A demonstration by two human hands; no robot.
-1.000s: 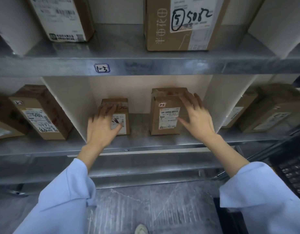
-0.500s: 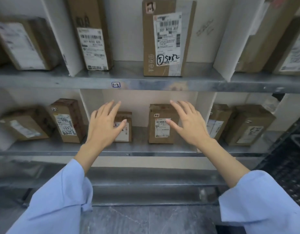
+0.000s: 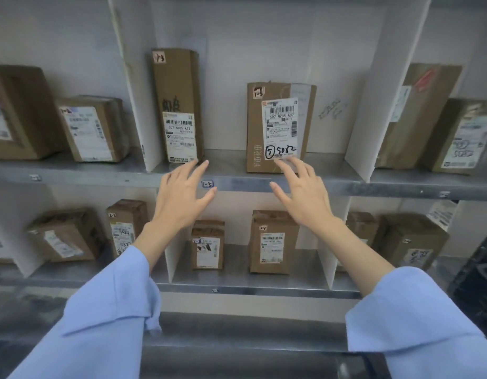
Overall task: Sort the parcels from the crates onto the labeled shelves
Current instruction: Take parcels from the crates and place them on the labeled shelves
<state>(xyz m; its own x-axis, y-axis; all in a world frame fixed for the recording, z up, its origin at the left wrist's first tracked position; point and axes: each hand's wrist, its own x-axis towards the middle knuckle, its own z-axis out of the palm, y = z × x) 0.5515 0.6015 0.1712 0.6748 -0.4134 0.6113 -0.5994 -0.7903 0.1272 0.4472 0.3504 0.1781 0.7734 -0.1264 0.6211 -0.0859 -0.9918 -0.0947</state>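
Both my hands hover empty in front of a metal shelf rack. My left hand (image 3: 182, 195) is spread open at the edge of the upper shelf (image 3: 236, 184), beside its "1-3" label (image 3: 207, 184). My right hand (image 3: 305, 195) is spread open too, its fingertips just below a wide cardboard parcel (image 3: 280, 127) marked "5082". A tall narrow parcel (image 3: 178, 105) tagged "1-3" stands left of it in the same bay. On the lower shelf (image 3: 264, 289) stand a small parcel (image 3: 208, 244) and a taller parcel (image 3: 273, 242).
White dividers (image 3: 365, 110) split each shelf into bays. More cardboard parcels fill the left bays (image 3: 91, 129) and right bays (image 3: 417, 116) on both levels. A dark crate edge (image 3: 480, 274) shows at the lower right. A lower metal rail (image 3: 236, 335) runs under the shelves.
Both hands let go of the two parcels on the lower shelf and rose to the upper shelf edge. My view tilted upward, bringing the upper bay into sight.
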